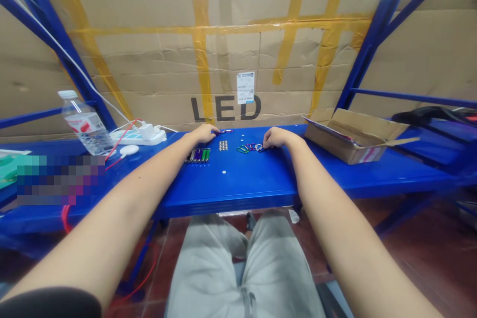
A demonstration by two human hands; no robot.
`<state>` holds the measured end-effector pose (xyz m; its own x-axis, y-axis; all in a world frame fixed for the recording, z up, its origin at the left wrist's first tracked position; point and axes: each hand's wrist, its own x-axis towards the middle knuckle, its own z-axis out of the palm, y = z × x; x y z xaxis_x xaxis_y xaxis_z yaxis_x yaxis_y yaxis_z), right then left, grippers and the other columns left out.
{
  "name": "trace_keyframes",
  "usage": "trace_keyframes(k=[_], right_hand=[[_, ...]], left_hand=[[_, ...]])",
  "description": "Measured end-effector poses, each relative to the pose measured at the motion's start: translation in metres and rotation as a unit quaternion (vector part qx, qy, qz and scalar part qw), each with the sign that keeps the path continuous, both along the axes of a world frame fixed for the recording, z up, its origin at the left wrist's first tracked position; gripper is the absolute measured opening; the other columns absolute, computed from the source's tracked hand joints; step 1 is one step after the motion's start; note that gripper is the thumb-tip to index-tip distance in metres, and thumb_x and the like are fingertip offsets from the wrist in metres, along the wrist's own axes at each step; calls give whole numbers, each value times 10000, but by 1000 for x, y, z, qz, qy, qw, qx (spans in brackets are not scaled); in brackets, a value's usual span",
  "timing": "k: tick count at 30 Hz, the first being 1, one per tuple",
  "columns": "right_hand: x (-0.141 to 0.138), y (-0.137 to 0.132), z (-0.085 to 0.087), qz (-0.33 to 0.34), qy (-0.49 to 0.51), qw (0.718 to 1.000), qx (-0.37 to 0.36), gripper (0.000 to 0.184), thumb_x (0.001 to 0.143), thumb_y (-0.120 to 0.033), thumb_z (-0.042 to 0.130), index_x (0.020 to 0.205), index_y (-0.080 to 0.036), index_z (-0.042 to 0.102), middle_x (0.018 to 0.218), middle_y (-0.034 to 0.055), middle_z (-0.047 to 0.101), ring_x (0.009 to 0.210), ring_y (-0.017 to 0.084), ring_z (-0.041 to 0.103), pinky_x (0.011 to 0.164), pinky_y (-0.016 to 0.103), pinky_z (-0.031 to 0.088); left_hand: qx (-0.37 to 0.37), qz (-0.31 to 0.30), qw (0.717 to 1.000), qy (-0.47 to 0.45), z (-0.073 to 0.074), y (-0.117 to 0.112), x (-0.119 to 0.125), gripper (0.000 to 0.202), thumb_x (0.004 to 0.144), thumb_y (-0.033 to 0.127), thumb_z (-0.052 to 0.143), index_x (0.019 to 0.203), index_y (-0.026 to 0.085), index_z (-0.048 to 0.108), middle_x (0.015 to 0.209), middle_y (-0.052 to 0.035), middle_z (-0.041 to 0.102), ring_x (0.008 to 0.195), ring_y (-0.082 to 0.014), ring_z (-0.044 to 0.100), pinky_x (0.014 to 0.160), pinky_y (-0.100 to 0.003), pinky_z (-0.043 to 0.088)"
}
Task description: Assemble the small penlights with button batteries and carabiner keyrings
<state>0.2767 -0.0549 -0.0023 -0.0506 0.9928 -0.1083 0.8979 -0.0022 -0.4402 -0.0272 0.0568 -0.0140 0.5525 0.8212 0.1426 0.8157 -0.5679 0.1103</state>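
My left hand (204,133) rests at the back of the blue table, its fingers curled beside small purple and silver pieces (225,131); what is under the fingertips is hidden. In front of its wrist lies a row of small metal tubes (198,155) in black, silver, purple and green. Several small round silver pieces (223,145) sit in a neat block between my hands. My right hand (274,137) has its fingers pinched at the right end of a row of coloured carabiners (249,148), on a dark carabiner that is partly covered.
On the blue table (231,189) an open cardboard box (354,136) stands at the right. A water bottle (87,124), a white power strip (139,135) and red cables are at the left. A large taped carton (160,74) rises behind, between blue frame posts.
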Motion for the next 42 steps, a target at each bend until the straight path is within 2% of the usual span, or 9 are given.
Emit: trace_keyframes(k=[9,16,22,25,27,32,35,38,42], right_hand=[[3,5,-4,-6,5,1000,7,71,662,-180,781,691,-159,720,584,3,616,536,122,514,526,259,386],[2,1,0,-29,30,998,37,63,696,-160,731,670,-152,674,599,17,622,563,135,543,568,259,418],[-7,1,4,-62,136,966,210,118,779,-120,572,793,-125,689,773,74,696,733,160,616,700,259,467],[-15,5,2,-43,192,941,275,173,790,-124,543,863,-121,701,861,88,721,830,178,642,788,280,495],[-23,4,2,-14,228,928,293,180,791,-137,559,897,-123,705,919,94,732,891,194,653,846,313,508],[-49,-8,5,125,356,886,269,299,771,-253,710,1056,-160,705,1135,111,722,1040,216,661,979,402,502],[-58,-14,5,187,400,874,205,341,744,-349,767,1021,-157,719,1068,101,742,994,217,674,938,404,527],[-61,-16,2,206,419,874,135,340,732,-429,787,884,-134,714,903,92,746,887,203,688,839,359,557],[-62,-19,2,181,483,853,80,368,683,-411,847,814,-157,616,764,62,721,777,187,704,760,335,572]], left_hand=[[1,22,996,-90,0,-6,-30,305,764,185,630,1016,245,790,1077,-52,764,964,-231,682,929,-317,489],[24,44,991,-125,-6,-9,-31,55,706,240,737,739,208,707,843,-56,731,833,-225,656,803,-326,496],[39,83,983,-157,-4,-13,-16,204,730,146,700,933,164,699,889,-86,714,810,-231,645,783,-341,492],[64,83,976,-192,7,-27,-10,212,810,142,621,1002,136,709,965,-118,722,892,-245,650,849,-353,484],[65,45,972,-222,17,-43,-5,217,870,152,550,1013,133,713,940,-109,728,894,-236,654,859,-352,485],[113,-58,944,-303,32,-89,18,248,907,121,492,1084,146,664,1108,-97,717,1020,-211,637,937,-344,471],[117,-124,934,-316,31,-105,34,201,918,128,498,1058,159,640,1087,-85,712,1007,-194,634,923,-332,474],[117,-158,934,-297,26,-111,42,88,910,197,574,968,170,634,992,-72,711,936,-195,631,866,-332,480],[120,-168,929,-307,21,-112,41,67,899,201,604,958,173,618,954,-63,705,878,-180,628,812,-311,472]])
